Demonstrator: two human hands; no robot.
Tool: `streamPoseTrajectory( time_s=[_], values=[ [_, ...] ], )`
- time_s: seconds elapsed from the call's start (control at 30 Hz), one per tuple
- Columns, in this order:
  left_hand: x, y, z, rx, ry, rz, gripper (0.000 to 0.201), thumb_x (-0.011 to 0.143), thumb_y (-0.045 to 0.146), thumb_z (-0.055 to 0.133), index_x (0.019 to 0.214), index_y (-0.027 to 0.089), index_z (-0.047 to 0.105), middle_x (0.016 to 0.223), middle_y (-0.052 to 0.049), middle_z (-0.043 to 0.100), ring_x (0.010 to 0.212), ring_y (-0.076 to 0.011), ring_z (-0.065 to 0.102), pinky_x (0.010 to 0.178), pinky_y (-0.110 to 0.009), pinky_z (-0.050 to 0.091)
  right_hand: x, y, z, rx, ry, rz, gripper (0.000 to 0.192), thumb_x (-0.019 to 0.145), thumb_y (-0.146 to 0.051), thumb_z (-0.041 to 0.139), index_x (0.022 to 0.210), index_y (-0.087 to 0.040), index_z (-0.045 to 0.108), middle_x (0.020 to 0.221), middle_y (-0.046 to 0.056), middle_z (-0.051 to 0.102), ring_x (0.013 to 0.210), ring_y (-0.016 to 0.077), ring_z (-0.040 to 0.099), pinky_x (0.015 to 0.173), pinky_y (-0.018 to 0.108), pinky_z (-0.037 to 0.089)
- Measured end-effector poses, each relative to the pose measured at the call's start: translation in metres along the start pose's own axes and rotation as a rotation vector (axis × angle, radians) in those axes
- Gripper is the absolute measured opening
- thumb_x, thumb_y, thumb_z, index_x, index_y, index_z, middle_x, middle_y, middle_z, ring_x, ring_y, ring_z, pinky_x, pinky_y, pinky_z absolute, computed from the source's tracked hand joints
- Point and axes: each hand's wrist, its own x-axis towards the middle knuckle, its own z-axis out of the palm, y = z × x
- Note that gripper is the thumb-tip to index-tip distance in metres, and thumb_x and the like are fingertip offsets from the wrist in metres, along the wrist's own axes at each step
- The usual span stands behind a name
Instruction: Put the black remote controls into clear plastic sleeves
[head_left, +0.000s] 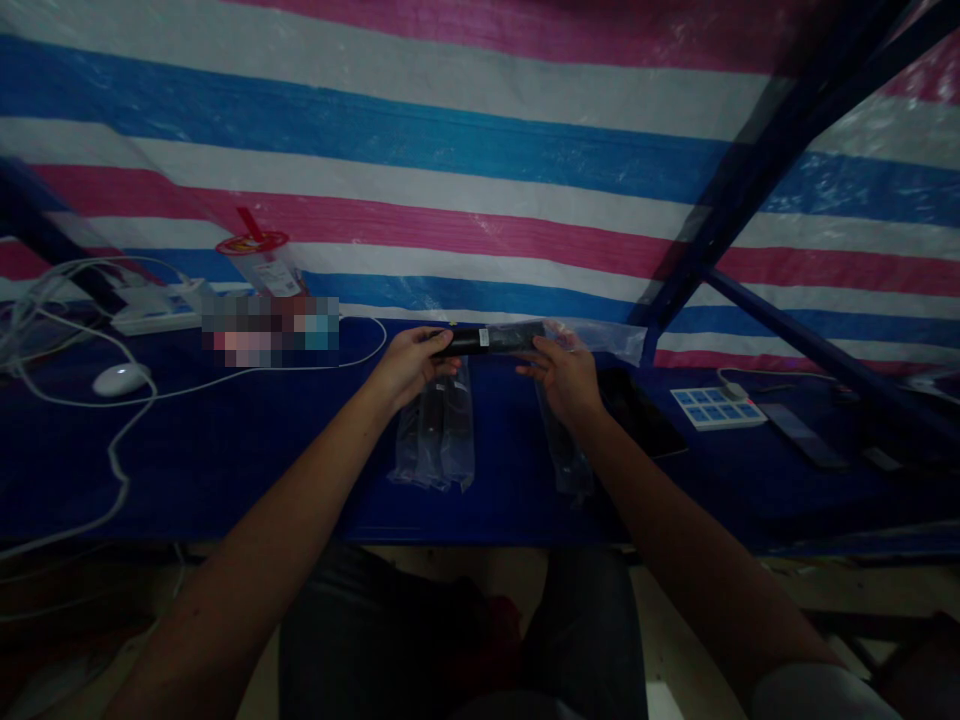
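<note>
Left fingers (436, 345) pinching a smooth black cylinder (466, 342), right fingers (549, 350) gripping its plastic sleeve (516, 338) — crinkled, translucent

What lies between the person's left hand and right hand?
In the head view, a black tube spans the gap, its end toward the right hand inside a clear plastic bag; the left hand holds its bare end.

Slim black cylinder (466, 342), mid-view, held near level, ends pointing nine and three o'clock; small white label (484, 338) near middle. Clear, crinkled plastic bag (619, 341) around three-o'clock portion, loose film trailing beyond toward three o'clock.
</note>
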Motion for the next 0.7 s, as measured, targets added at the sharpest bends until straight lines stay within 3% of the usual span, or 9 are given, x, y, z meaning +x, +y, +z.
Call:
streamPoseTrajectory(
  time_s=[0.2, 0.4, 0.7],
  values=[
    [-0.002, -0.002, 0.007, -0.022, 0.020, -0.019, 0.022, 0.084, 0.013, 0.076, 0.089, 0.011, 0.054, 0.077, -0.011, 0.072, 0.060, -0.0173, 0.072, 0.056, -0.025, 0.058, 0.000, 0.004, 0.000, -0.004, -0.031, 0.017, 0.036, 0.071, -0.020, 0.078, 0.101, -0.022, 0.058, 0.086, 0.000, 0.074, 0.069, 0.0195, 0.074, 0.055, 0.029, 0.061],
    [-0.005, -0.008, 0.015, 0.003, 0.087, 0.066, 0.037, 0.080, 0.022, 0.082, 0.090, 0.016, 0.047, 0.081, -0.009, 0.072, 0.061, -0.0196, 0.073, 0.057, -0.028, 0.057, -0.002, 0.008, 0.003, 0.006, -0.056, 0.035, 0.034, 0.073, -0.022, 0.078, 0.101, -0.023, 0.059, 0.088, 0.000, 0.074, 0.073, 0.0191, 0.074, 0.059, 0.030, 0.062],
    [-0.002, -0.016, 0.010, 0.444, 0.242, 0.358, 0.025, 0.075, 0.034, 0.080, 0.086, 0.013, 0.074, 0.065, 0.000, 0.065, 0.055, -0.0121, 0.056, 0.052, -0.023, 0.040, -0.005, 0.011, 0.003, 0.027, -0.020, -0.001, 0.036, 0.070, -0.025, 0.082, 0.100, -0.021, 0.062, 0.088, 0.000, 0.073, 0.073, 0.0184, 0.073, 0.059, 0.030, 0.061]
  ],
)
